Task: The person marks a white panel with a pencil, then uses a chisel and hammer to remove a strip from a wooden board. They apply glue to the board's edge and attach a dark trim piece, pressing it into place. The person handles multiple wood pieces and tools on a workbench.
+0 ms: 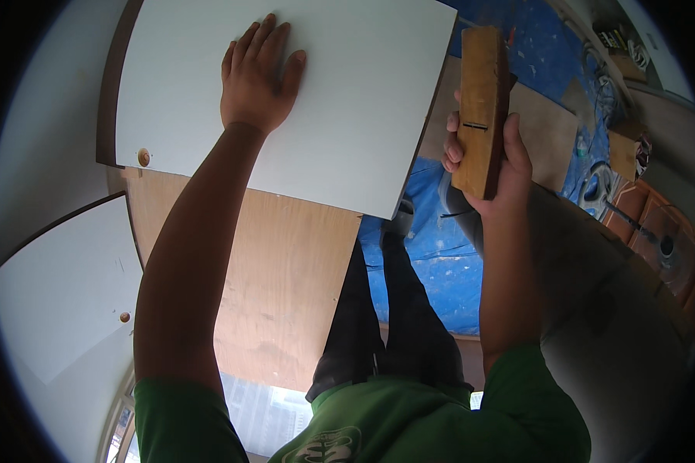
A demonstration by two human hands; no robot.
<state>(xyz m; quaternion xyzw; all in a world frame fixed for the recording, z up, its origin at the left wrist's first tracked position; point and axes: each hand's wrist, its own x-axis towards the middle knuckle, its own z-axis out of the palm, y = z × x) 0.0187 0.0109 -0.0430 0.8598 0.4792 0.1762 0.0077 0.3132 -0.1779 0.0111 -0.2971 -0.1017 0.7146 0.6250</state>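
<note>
While the white board lies flat, these lines set out the moment:

Left hand: the left hand (259, 77) lies palm down on the white board (347, 116), far and left of centre, fingers straight and close together, thumb a little apart; it grips nothing and only presses.

Right hand: the right hand (490, 166) is wrapped round the near end of a wooden hand plane (483, 108), fingers curled along its left side, thumb on its right; the plane is held in the air, sole up, a dark slot across the sole.

Plane's place: just right of the board's right edge, apart from it, its length running far to near.

Board's place: resting on a brown plywood sheet (278, 285); a small round wooden plug (144, 157) sits near its left near corner.

Other things: a second white panel (62, 293) lies near left; a blue tarp (432, 262) covers the floor below the person's dark trousers (386, 316); clutter lies far right, too small to tell.

Step in hand: as it looks, steadying the board while the plane is checked or brought to the right edge.

Next move calls for: likely turning the sole down, setting it square on the edge, and keeping the left palm firm so the board does not slide.
</note>
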